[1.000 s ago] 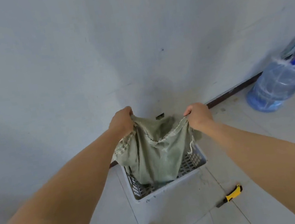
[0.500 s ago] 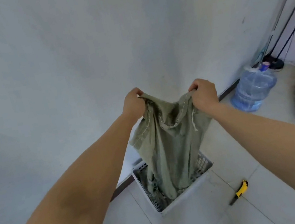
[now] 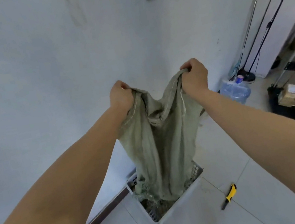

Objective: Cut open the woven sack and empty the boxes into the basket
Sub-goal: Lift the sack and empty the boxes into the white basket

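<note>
A grey-green woven sack hangs upside down between my two hands, limp and stretched long. My left hand grips one upper corner and my right hand grips the other, both held high in front of the wall. The sack's frayed lower end dips into a white slotted basket on the floor by the wall. The sack hides most of the basket's inside, and I cannot make out any boxes.
A yellow and black utility knife lies on the tiles right of the basket. A large blue water jug stands against the wall farther right. A black crate holding cardboard boxes and leaning poles fill the right corner.
Both hands have lifted the sack higher, so it hangs longer and only its bottom stays in the basket. My view has tilted up and to the right.
</note>
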`<state>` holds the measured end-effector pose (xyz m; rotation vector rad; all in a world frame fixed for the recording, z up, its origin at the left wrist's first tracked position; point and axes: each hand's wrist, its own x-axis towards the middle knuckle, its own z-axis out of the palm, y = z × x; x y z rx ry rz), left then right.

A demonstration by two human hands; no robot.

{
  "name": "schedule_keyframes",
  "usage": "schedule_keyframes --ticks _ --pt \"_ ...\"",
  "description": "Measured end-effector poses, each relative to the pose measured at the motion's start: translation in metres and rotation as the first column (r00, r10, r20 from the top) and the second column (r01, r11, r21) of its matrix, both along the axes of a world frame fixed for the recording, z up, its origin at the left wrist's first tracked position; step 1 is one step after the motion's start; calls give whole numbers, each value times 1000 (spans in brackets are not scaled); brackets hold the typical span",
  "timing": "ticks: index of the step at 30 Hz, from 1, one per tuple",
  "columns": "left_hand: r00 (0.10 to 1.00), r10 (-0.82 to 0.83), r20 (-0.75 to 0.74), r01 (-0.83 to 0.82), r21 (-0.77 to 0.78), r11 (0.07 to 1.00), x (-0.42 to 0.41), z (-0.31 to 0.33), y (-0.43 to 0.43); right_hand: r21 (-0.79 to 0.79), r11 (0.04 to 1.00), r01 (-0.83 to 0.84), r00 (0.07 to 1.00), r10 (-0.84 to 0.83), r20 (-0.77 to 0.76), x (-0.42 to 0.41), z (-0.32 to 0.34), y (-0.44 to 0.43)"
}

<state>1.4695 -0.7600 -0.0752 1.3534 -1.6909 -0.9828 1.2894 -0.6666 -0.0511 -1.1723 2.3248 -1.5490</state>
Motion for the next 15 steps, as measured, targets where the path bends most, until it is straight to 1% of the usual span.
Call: schedule_keyframes --ticks 1,2,4,5,6,7,8,9,10,11,12,13,14,15 --pt "1000 11 -9 -11 19 1000 3 1 0 -66 998 -1 1000 2 15 2 5 -2" --pt "1000 -2 10 2 54 999 5 -1 1 -62 997 -36 999 37 23 4 10 -4" --pt "996 -52 75 41 147 988 8 -9 7 154 976 -152 988 153 7 7 3 -8" --pt "997 -49 52 41 149 988 9 -3 11 206 967 -151 987 159 -23 5 -2 -8" --pt "999 -22 -37 25 82 996 6 10 11 194 972 -130 990 139 -34 4 1 -6" --pt "986 12 -165 -17 -30 999 0 32 10 113 990 -90 995 93 -22 4 11 -6" --pt "958 19 -287 -63 -143 988 -5 60 9 -21 999 -33 999 33 -7 5 25 -6" --pt "933 -1 -360 -82 -216 973 -8 86 8 -127 992 6 1000 -7 -8 5 38 -8" --pt "925 -38 -379 -59 -240 969 -11 104 8 -162 987 -9 1000 7 -11 6 49 -10" --pt "941 -73 -331 2 -209 978 -14 111 9 -94 994 -59 998 57 -19 8 55 -14" --pt "968 -117 -224 91 -125 988 -17 109 12 41 993 -113 993 115 -41 9 55 -16" --pt "982 -171 -75 171 -1 985 -17 98 16 180 972 -153 984 166 -60 9 50 -17" --pt "976 -208 60 201 101 974 -17 84 18 280 945 -169 979 194 -64 8 45 -16" --pt "971 -204 125 187 134 973 -15 73 19 316 935 -162 981 188 -53 8 42 -13"
